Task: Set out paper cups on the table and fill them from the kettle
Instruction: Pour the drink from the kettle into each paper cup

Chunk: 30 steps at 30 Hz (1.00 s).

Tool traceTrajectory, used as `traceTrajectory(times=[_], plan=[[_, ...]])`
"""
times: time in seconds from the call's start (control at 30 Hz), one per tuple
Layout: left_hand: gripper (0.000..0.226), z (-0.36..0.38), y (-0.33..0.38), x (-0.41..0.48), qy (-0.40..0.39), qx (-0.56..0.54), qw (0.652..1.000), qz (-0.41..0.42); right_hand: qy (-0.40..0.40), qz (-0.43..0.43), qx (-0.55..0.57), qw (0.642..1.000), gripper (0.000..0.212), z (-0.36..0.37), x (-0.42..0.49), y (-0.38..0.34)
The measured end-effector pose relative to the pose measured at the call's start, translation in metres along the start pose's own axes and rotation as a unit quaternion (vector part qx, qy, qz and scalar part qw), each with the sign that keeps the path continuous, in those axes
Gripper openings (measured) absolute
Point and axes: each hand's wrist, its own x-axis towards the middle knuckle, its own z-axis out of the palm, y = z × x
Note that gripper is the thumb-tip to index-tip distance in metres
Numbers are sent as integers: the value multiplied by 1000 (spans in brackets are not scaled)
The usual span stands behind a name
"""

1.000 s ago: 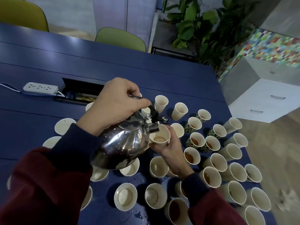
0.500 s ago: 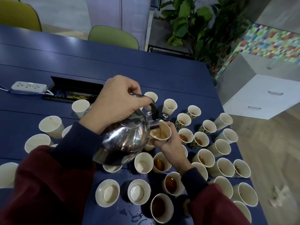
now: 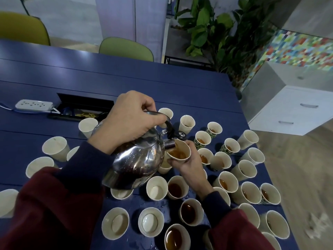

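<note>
1 paper cup (image 3: 180, 152) is up off the table (image 3: 144, 78), tilted, my right hand (image 3: 189, 165) wrapped round it, kettle (image 3: 138, 159) spout at its rim. My left hand (image 3: 129, 121) grips the kettle handle. All the other cups (image 3: 156, 190) crowd out to the table's right edge; open tabletop lies beyond them.

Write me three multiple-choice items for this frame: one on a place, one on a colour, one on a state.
1. Where is the spout of the kettle? A. at the rim of the held cup B. over a plate C. over a sink
2. What colour is the table? A. white B. blue C. green
3. The held cup is: A. empty B. upside down C. partly filled with brown liquid
Answers: 1 A, the left hand tilts the kettle to the cup in the right hand. 2 B, its bare top is dark blue. 3 C, brown liquid shows inside.
</note>
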Motion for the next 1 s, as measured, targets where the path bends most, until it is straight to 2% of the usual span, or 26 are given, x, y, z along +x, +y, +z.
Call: traceTrajectory(times=[0.33, 0.57, 0.73, 0.83, 1.0], plan=[[28, -2, -9, 5, 23, -26, 999, -22, -13, 8, 19, 1000, 56, -4, 14, 1], [28, -8, -28, 17, 81, -158, 982, -58, -10, 24, 25, 999, 44, -20, 63, -16], [29, -13, -38, 32, 137, -182, 972, -63, 18, 8, -84, 996, 38, -16, 113, -6], [27, -16, -42, 40, 140, -190, 970, -64, -2, -5, -154, 988, 36, -9, 138, 8], [27, -18, -50, 52, 145, -171, 972, -68, -64, 24, -257, 964, 35, 3, 159, 39]])
